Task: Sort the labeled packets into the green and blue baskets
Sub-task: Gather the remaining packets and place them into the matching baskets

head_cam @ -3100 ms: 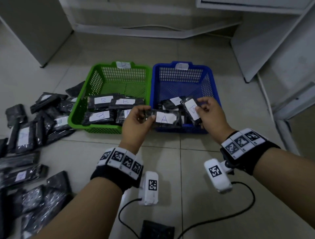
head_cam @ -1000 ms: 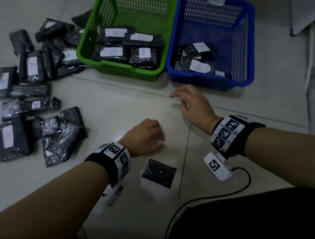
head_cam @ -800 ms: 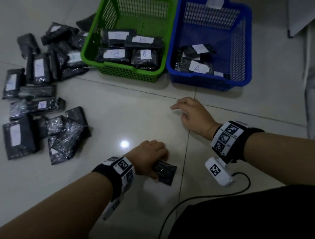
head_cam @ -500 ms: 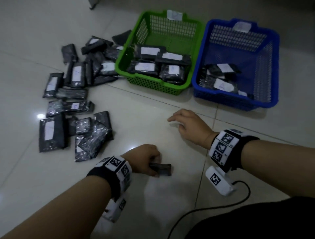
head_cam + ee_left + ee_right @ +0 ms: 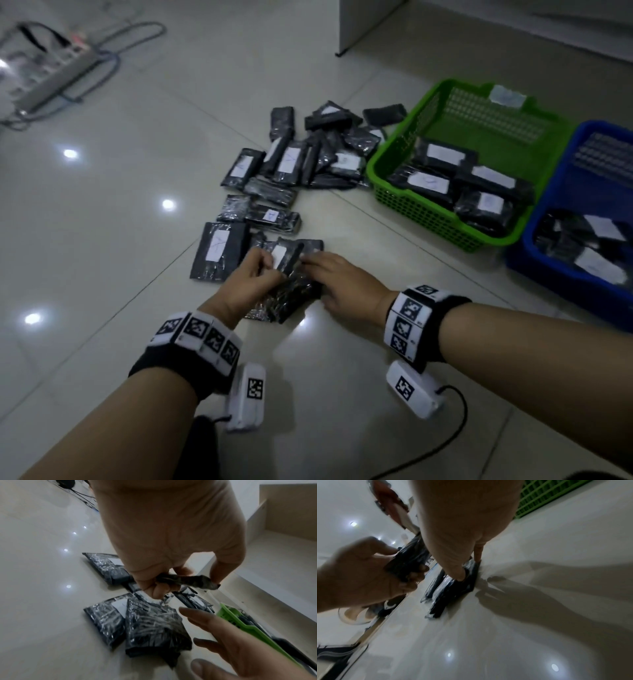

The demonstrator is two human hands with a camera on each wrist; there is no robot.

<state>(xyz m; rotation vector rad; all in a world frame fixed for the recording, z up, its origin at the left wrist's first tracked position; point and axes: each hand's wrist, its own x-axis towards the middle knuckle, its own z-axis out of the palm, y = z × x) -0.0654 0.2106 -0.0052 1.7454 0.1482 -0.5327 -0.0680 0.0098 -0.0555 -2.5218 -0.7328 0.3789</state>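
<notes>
My left hand (image 5: 269, 272) pinches a small black packet (image 5: 286, 257) with a white label, held just above the floor pile; the left wrist view shows the left hand (image 5: 171, 584) with its fingers curled round this packet (image 5: 187, 583). My right hand (image 5: 313, 275) reaches in from the right, and its straight fingers (image 5: 459, 576) touch a shiny black packet (image 5: 453, 592) lying on the floor. The green basket (image 5: 424, 214) and the blue basket (image 5: 548, 275) stand to the right, each holding labeled packets.
Several more black packets (image 5: 291, 164) lie scattered on the tiled floor to the left of the green basket. A power strip with cables (image 5: 51, 75) lies at the far left. A black cable (image 5: 455, 435) runs behind my right wrist.
My left hand lifted the small packet from the floor near me and carried it to the pile. My right hand followed and now touches a floor packet. The view swung left.
</notes>
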